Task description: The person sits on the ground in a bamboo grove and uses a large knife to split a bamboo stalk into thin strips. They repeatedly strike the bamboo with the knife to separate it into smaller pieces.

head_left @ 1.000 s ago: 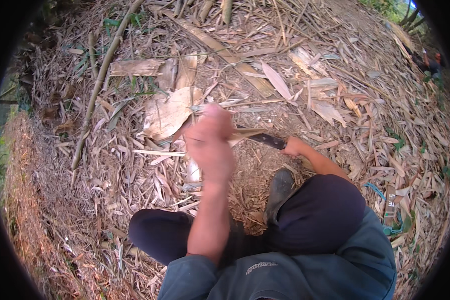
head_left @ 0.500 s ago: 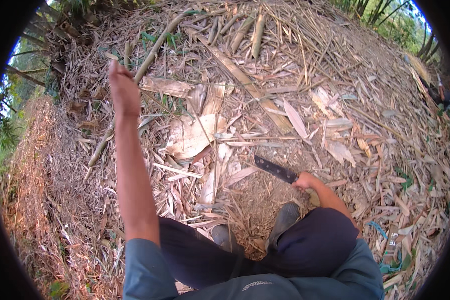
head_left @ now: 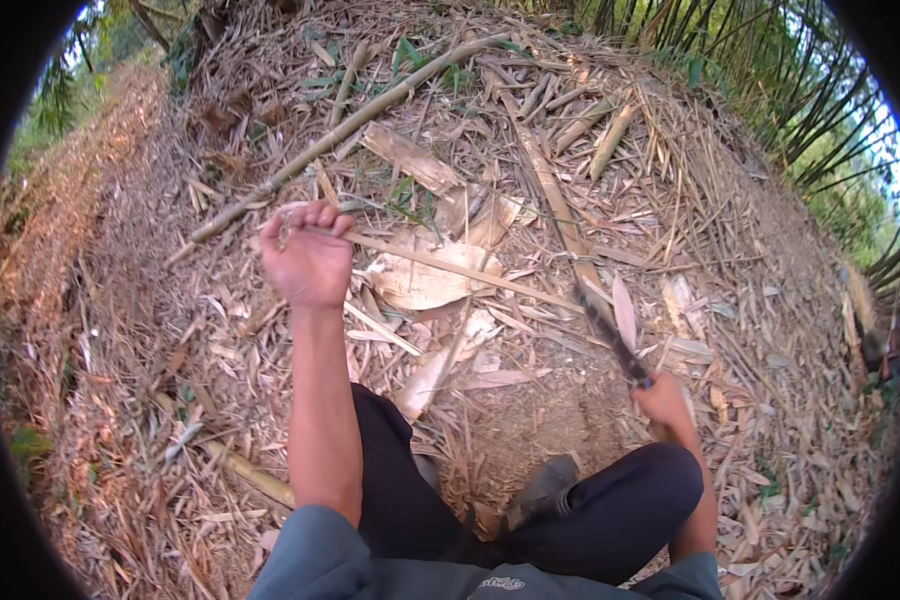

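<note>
Bamboo strip (head_left: 450, 268), thin, pale and straight, pinched at one end in the left hand (head_left: 308, 262), fingers (head_left: 315, 216) curled tight around it, slanting down-right over dry husks toward the knife. Long dark knife blade (head_left: 600, 325), narrow and dull, gripped at the handle by the right hand (head_left: 662, 400), fingers wrapped shut. Broad papery sheath (head_left: 425, 280), curled and tan, under the strip. Round green-brown bamboo pole (head_left: 340, 135) lying diagonally behind. Ground (head_left: 150, 330) matted with brittle, straw-coloured leaves.
</note>
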Available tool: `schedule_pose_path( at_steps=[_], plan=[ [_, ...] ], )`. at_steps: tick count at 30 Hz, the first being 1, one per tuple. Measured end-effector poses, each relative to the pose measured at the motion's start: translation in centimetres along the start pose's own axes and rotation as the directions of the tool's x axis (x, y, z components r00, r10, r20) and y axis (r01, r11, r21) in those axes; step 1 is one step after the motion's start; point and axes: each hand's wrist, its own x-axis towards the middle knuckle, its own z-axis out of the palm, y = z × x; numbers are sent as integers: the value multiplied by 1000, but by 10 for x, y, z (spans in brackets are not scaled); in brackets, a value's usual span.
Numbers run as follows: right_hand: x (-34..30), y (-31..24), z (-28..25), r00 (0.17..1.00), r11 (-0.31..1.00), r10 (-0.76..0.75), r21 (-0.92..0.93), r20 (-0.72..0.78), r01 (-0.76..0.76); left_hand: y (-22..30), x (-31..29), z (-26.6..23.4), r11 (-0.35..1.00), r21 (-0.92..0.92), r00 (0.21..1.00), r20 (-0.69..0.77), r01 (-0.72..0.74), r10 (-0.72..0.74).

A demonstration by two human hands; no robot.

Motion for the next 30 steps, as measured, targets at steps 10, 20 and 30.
schedule_pose_path(
  at_steps=[10,20,30],
  plan=[
    [-67,-213,-148,983,848,-154,497,-98,183,-52,15,-7,917,-286,959,29,278,-282],
    [-94,-261,-99,955,808,-221,586,199,65,23,1,-19,937,-233,945,-137,261,-297],
    [-80,-288,-82,876,700,-389,709,286,79,55,4,-31,952,-178,895,-335,248,-296]
  ],
)
